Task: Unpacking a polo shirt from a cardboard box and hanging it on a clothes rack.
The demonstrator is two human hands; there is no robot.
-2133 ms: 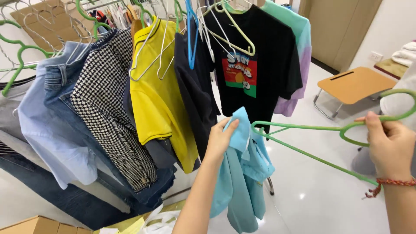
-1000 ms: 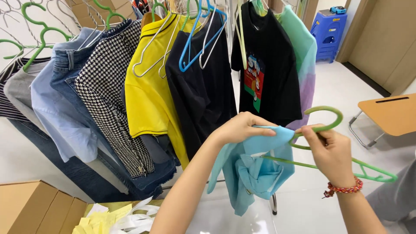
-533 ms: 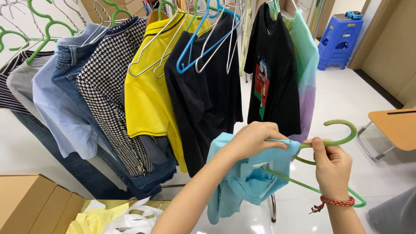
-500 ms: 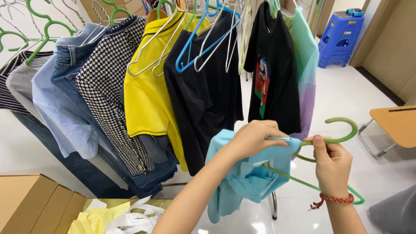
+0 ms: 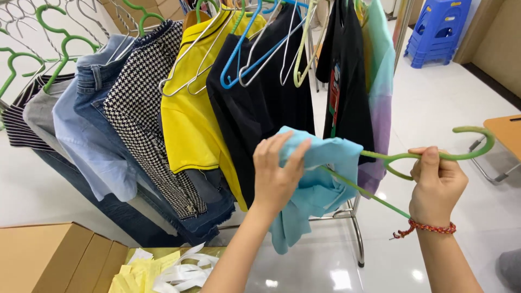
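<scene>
A crowded rack (image 5: 401, 32) hangs behind. In front of it, the left hand (image 5: 277, 173) pinches the blue top (image 5: 309, 184) over one arm of the green hanger (image 5: 434, 157) (half threaded), which the right hand (image 5: 437, 182) grips at the neck, steadying it.

The left end of the green hanger (image 5: 434, 157) is hidden inside the light blue shirt (image 5: 312, 184), and part of its neck is covered by the right hand (image 5: 437, 184). The shirt's collar is masked by the left hand (image 5: 277, 173). Above the shirt, the rail and most hanger hooks are cut off by the top edge. Right of the hanger, the wooden desk (image 5: 504, 130) is cropped by the frame edge.
</scene>
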